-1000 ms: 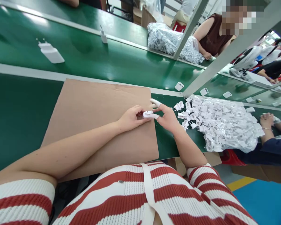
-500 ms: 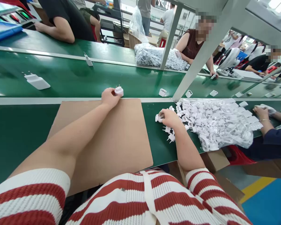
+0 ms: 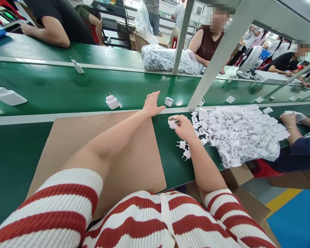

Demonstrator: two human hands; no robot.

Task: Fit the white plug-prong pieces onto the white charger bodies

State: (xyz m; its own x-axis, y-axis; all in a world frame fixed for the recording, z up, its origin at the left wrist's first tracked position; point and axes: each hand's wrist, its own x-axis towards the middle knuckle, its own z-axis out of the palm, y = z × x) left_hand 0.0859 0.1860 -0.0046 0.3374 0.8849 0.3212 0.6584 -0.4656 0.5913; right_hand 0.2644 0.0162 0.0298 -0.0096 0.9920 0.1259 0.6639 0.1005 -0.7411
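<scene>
A person in a red-and-white striped top is working at a long green bench, and I am looking on from beside them. The left hand [image 3: 152,104] is stretching over the bench's pale edge strip, fingers extended, thumb well apart, gripping nothing. A white plug housing [image 3: 168,101] is lying just right of it on the far green strip [image 3: 93,82], between fingertips and thumb but not grasped. The right hand [image 3: 184,128] is hovering nearer, its fingers curling closed around a small white plug piece [image 3: 173,125], partly hidden.

To its right, a big heap of white plug parts [image 3: 248,137] is spilling from clear plastic; loose two-pin pieces [image 3: 184,150] are lying on the near side. A brown cardboard sheet [image 3: 134,162] is lying under the left arm. Farther left, a white two-pin charger [image 3: 112,102] is resting on the green strip. At the far right, a co-worker's hand [image 3: 288,120] is resting beside the heap; across the bench, a person in a brown top [image 3: 209,43] is sitting behind another plastic-wrapped heap [image 3: 158,58].
</scene>
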